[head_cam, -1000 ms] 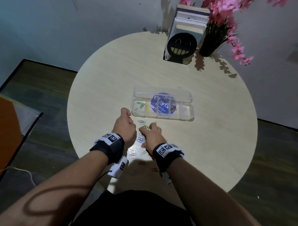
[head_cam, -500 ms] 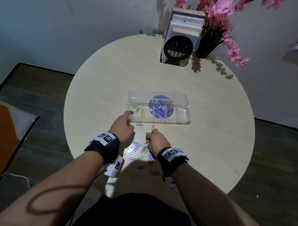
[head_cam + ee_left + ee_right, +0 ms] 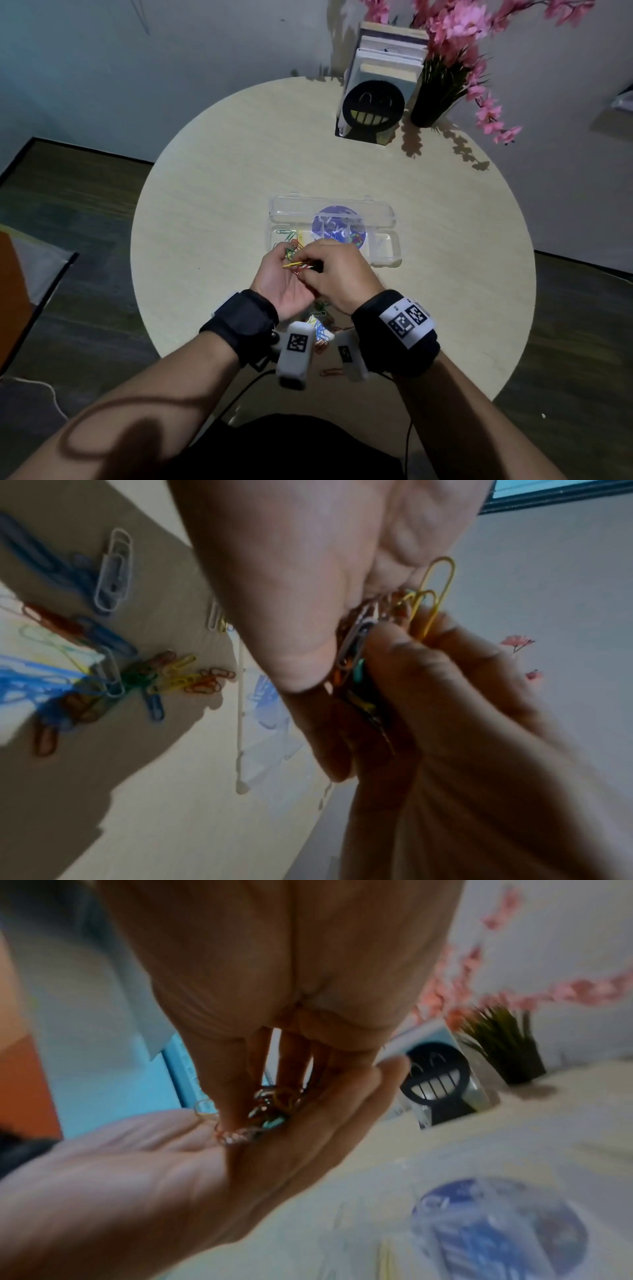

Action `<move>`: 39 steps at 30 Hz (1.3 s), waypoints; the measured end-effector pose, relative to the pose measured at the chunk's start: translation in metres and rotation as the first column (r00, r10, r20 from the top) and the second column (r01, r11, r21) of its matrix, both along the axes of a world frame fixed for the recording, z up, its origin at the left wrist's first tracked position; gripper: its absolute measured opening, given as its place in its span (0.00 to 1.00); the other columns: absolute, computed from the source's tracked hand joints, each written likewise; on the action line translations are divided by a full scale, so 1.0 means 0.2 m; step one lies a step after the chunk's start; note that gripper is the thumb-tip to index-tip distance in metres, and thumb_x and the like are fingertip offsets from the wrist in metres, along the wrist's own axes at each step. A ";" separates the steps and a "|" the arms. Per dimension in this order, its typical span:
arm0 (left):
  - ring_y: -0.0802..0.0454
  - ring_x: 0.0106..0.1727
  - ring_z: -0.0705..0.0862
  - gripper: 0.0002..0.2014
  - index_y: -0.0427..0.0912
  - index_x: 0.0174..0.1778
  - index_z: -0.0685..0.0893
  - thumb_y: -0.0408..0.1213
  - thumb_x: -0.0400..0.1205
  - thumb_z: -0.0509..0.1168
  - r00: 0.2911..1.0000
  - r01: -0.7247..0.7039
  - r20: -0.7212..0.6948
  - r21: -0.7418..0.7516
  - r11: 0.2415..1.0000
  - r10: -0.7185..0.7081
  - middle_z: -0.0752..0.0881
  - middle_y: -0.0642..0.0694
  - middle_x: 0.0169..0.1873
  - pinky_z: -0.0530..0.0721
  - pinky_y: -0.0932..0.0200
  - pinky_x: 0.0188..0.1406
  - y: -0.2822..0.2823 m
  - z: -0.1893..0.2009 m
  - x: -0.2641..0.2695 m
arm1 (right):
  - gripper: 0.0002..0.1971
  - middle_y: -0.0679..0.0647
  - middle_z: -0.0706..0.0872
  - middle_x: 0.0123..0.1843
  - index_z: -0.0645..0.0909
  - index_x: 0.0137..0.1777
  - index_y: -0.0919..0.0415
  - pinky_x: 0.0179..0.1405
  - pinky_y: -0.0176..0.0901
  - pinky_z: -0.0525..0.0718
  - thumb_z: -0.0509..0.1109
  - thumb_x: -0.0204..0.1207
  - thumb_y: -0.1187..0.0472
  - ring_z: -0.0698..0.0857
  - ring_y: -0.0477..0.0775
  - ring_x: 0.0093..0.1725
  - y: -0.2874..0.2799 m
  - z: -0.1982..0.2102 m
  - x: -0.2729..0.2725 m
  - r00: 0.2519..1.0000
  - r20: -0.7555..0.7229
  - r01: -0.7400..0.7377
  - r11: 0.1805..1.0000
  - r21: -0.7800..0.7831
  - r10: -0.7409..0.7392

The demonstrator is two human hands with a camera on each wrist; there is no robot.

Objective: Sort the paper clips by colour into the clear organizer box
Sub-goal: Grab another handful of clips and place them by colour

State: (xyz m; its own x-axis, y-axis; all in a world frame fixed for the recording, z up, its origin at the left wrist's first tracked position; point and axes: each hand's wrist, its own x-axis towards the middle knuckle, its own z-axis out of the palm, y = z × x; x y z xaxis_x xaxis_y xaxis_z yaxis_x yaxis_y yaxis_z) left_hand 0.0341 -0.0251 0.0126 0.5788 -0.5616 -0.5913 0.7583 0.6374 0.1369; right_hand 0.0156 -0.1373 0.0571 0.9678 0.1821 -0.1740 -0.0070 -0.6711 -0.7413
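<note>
My left hand (image 3: 281, 277) is held palm up above the table, fingers fairly straight, with a mixed bunch of paper clips (image 3: 294, 263) lying on it. The fingers of my right hand (image 3: 329, 270) curl down into that bunch and pinch clips, a yellow one (image 3: 428, 596) sticking out. The right wrist view shows the same bunch (image 3: 270, 1112) on the flat left palm (image 3: 240, 1164). Just beyond the hands lies the clear organizer box (image 3: 342, 202), lid open, with green and yellow clips (image 3: 289, 234) in its left compartments. A loose pile of coloured clips (image 3: 320, 329) lies under my wrists.
A round pale table (image 3: 205, 192) carries the box. At its far edge stand a black smiley-face book holder (image 3: 373, 109) and a dark vase of pink flowers (image 3: 431, 102). More loose clips (image 3: 113, 674) are spread over the table near its front edge.
Both hands have left the table surface. The left hand has turned palm up with a bunch of clips on it, and the right hand has come over to pinch at them.
</note>
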 end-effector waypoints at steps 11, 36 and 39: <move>0.42 0.38 0.90 0.27 0.30 0.33 0.89 0.38 0.84 0.48 0.997 0.028 0.069 -0.036 0.999 -0.025 0.89 0.35 0.36 0.89 0.46 0.47 -0.02 0.11 0.02 | 0.07 0.54 0.88 0.46 0.88 0.48 0.59 0.45 0.35 0.74 0.73 0.71 0.65 0.78 0.47 0.41 -0.13 0.13 0.06 0.976 0.150 0.167 0.985 -0.049 -0.158; 0.38 0.51 0.86 0.23 0.26 0.58 0.78 0.41 0.79 0.52 0.979 0.174 0.124 -0.079 0.982 -0.163 0.83 0.32 0.52 0.86 0.54 0.43 -0.01 0.06 0.02 | 0.10 0.60 0.84 0.32 0.76 0.37 0.61 0.23 0.44 0.74 0.64 0.81 0.67 0.73 0.56 0.25 -0.16 0.15 0.05 0.866 -0.300 0.499 0.673 0.546 -0.399; 0.41 0.49 0.85 0.21 0.28 0.54 0.81 0.41 0.79 0.51 0.974 0.189 0.141 -0.060 0.980 -0.179 0.83 0.35 0.52 0.85 0.57 0.41 -0.01 0.05 0.02 | 0.09 0.60 0.85 0.33 0.73 0.40 0.60 0.22 0.44 0.75 0.62 0.83 0.66 0.78 0.57 0.25 -0.16 0.15 0.06 0.862 -0.308 0.507 0.669 0.544 -0.403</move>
